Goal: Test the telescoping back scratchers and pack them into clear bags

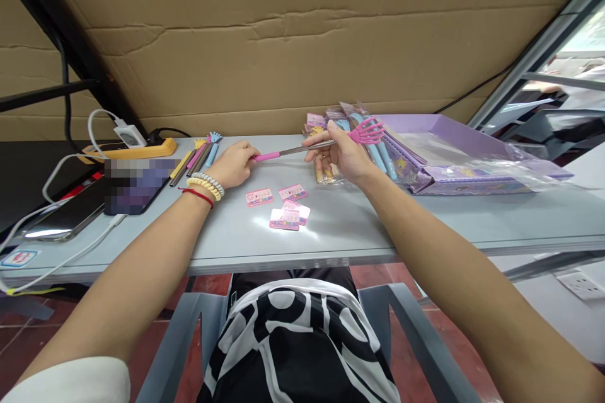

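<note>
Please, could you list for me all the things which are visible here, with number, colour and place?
Pink hand-shaped scratcher: one, metal shaft, between both hands
Small cards: four, pink and white, centre; two overlap
Loose scratchers: several, mixed colours, left
Bagged scratchers: several, yellow and blue visible, right
Box: one, purple, far right
Phones: two, dark, left
Power strip: one, orange, back left
Charger: one, white, on it
Cables: several, white and black
Tabletop: one, grey
Cardboard: brown, behind
Chair: one, grey, below
Bracelets: white, yellow, red, left wrist
Hands: left, right
</note>
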Action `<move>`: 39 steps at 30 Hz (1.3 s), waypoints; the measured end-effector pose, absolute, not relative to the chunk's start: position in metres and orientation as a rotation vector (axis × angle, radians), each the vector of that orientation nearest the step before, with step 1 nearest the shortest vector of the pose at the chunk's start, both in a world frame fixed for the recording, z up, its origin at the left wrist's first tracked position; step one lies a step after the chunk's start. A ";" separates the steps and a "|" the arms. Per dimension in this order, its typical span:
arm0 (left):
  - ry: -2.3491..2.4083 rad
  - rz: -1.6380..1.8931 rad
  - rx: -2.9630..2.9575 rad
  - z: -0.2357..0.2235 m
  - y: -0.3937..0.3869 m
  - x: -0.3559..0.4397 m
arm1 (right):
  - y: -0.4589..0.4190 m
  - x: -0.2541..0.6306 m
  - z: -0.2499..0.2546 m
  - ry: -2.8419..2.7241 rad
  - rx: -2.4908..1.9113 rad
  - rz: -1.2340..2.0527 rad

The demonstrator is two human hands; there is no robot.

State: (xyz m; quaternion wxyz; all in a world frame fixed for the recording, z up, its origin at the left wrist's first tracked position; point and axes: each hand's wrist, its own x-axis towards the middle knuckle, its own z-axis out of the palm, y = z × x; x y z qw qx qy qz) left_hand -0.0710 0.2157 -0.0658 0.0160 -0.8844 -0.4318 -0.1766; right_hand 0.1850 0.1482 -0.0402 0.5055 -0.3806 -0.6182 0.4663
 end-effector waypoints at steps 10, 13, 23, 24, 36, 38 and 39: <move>-1.312 -0.609 -2.778 -0.063 0.212 -0.070 | 0.146 0.188 -0.031 -1.400 -0.904 1.164; -1.346 -0.607 -2.831 -0.059 0.207 -0.068 | 0.146 0.192 -0.029 -1.394 -0.887 1.167; -1.369 -0.676 -2.823 -0.050 0.192 -0.064 | 0.144 0.196 -0.028 -1.414 -0.874 1.188; -1.385 -0.656 -2.819 -0.049 0.191 -0.064 | 0.144 0.195 -0.028 -1.425 -0.870 1.204; -1.316 -0.733 -2.841 -0.050 0.180 -0.057 | 0.144 0.193 -0.032 -1.478 -0.811 1.266; -1.275 -0.735 -2.853 -0.052 0.180 -0.055 | 0.144 0.191 -0.032 -1.476 -0.826 1.267; -1.247 -0.731 -2.863 -0.053 0.179 -0.054 | 0.144 0.191 -0.032 -1.472 -0.835 1.265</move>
